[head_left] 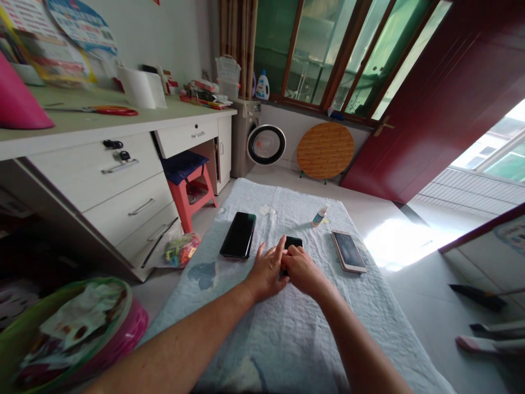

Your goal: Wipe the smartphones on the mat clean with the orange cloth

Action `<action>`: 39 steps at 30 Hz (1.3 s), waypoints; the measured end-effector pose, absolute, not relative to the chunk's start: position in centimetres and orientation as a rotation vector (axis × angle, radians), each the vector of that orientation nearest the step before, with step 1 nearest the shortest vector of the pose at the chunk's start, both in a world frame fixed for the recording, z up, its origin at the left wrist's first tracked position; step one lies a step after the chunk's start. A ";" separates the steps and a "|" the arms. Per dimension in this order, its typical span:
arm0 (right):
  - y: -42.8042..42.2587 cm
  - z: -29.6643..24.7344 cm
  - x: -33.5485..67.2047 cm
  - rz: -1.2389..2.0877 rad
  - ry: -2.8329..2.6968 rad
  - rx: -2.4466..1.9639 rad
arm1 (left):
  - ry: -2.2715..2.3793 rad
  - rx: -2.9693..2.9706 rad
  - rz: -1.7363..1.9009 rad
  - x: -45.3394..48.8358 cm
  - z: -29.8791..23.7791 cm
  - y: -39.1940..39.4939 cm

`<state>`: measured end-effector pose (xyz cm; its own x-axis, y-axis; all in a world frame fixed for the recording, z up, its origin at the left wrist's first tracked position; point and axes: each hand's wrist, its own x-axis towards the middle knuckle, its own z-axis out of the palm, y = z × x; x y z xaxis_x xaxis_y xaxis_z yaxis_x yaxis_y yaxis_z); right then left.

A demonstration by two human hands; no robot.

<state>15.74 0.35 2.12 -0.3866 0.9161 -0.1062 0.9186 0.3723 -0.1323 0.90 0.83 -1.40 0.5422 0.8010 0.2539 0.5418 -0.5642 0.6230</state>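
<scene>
No text is legible, even on the wall posters.

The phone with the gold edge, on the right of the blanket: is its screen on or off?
Off. The gold-edged phone lies face up, and its screen is dull grey, with no lit picture.

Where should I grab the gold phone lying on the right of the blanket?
Probably by its two long edges, coming from above with the right hand, which is nearer. The gold phone lies flat, screen up, on the blanket, so only its thin sides offer a pinch.
</scene>
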 end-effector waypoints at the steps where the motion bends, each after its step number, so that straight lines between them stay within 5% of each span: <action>1: 0.1 2.2 15.7 -0.278 2.593 1.721 | 1.092 2.300 0.714 0.9 -1.4 0.8; 39: -6.2 2.0 17.0 -0.449 2.659 1.973 | 1.037 2.522 0.477 0.3 -1.2 1.5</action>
<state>17.05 -6.21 1.99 -0.2895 0.9572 0.0008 0.9038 0.2736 -0.3290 0.30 1.47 -1.21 0.6718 0.7217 0.1668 0.5961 -0.6604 0.4566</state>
